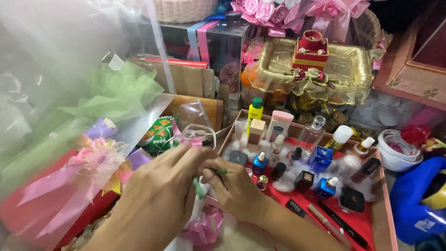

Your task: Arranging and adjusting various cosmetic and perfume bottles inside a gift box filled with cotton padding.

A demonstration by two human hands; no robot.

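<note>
Both hands meet just left of the pink tray (388, 218). Left hand (158, 195) fingers pinch together on clear wrapping film (197, 135); right hand (234, 186) fingers clamp a thin green pin (225, 172). Keep the film taut while fastening. Perfume bottles (320, 158) inside the tray crowd the working corner; a pink bow (95, 160) lies left of the tray.

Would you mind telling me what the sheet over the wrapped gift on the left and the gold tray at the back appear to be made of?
The sheet looks like thin clear plastic film: see-through, glossy, creased, with glare streaks. The gold tray seems covered in shiny satin-like fabric, judging by its quilted folds and soft sheen; what lies underneath cannot be told.
</note>
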